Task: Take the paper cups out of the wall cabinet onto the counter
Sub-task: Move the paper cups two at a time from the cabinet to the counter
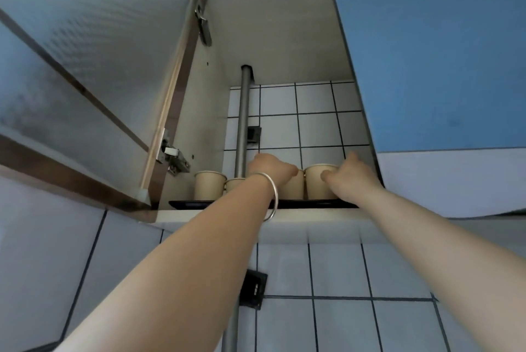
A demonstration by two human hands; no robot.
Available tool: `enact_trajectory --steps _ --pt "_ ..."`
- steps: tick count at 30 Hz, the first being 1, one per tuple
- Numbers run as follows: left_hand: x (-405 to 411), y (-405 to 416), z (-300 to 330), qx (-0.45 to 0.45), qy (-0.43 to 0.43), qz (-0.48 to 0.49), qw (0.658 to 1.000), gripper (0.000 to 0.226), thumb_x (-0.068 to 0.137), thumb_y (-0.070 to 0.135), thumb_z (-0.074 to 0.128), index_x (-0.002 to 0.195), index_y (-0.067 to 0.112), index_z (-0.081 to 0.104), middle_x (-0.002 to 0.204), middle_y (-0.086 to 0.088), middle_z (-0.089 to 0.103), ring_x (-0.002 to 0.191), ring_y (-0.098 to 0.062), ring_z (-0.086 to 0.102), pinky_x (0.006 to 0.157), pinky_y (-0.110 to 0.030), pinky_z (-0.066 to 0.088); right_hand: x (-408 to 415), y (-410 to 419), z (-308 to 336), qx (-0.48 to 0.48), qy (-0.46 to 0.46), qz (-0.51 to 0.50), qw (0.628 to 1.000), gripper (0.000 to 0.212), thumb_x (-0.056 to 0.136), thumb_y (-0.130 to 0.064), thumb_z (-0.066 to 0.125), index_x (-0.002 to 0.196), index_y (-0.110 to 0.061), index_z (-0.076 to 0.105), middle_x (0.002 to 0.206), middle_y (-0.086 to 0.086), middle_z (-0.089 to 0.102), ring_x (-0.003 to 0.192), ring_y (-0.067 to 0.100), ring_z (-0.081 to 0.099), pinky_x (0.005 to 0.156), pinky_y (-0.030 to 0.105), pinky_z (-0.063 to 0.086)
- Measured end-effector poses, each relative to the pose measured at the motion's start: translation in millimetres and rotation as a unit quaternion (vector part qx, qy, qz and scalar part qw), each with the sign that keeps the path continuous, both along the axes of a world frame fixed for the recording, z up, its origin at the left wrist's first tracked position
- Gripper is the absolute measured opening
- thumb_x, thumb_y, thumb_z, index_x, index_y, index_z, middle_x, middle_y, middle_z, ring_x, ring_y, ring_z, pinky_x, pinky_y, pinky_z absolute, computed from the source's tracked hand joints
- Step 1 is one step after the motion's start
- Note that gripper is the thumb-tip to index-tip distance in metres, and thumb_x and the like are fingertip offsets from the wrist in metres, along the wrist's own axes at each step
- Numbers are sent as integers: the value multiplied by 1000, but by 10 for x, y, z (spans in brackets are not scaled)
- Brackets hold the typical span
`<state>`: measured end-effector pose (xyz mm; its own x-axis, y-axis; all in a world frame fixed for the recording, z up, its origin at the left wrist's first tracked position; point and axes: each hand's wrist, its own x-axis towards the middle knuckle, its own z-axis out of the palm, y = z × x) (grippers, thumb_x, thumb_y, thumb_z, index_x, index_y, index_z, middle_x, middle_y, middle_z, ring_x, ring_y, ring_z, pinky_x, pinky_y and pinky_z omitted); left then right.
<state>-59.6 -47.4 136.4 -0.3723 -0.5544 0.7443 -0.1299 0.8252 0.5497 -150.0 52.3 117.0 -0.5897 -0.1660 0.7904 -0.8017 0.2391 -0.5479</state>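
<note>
Four cups (210,185) stand on a dark tray (313,204) inside the open cabinet (196,112). Left hand (271,169) curls over one cup (293,188); right hand (351,178) grips another cup (317,181), fingers wrapped round its side.

Four tan paper cups (210,185) are seen upright in a row inside the open wall cabinet (196,112), on its bottom shelf.

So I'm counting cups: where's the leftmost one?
Head view: leftmost cup stands on the black tray in the cabinet, left of the pipe.
</note>
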Motion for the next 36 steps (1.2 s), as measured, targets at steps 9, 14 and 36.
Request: enact_trajectory --steps 9,14,36 --pt "-200 -105 90 23 -57 -10 998 57 83 38 62 128 6 49 132 -13 53 116 -30 54 87 -29 43 -141 -20 158 85 -64 31 994 53 84 -27 64 126 0 49 126 15 57 102 27 58 75 28 42" --pt "-160 -26 109 30 34 -61 997 67 79 44 66 130 4 48 130 -11 56 109 -26 55 79 -25 39 -133 41 152 -20 -106 163 981 53 81 -23 68 126 -4 48 128 13 54 112 29 56 94 36 49" --pt "1373 404 -1377 81 223 -65 969 64 73 40 74 125 26 40 98 9 57 90 -11 61 65 -28 56 1232 3 -1311 -202 -176 532 803 49 72 -24 78 111 -23 50 99 -7 64 85 7 61 59 21 47"
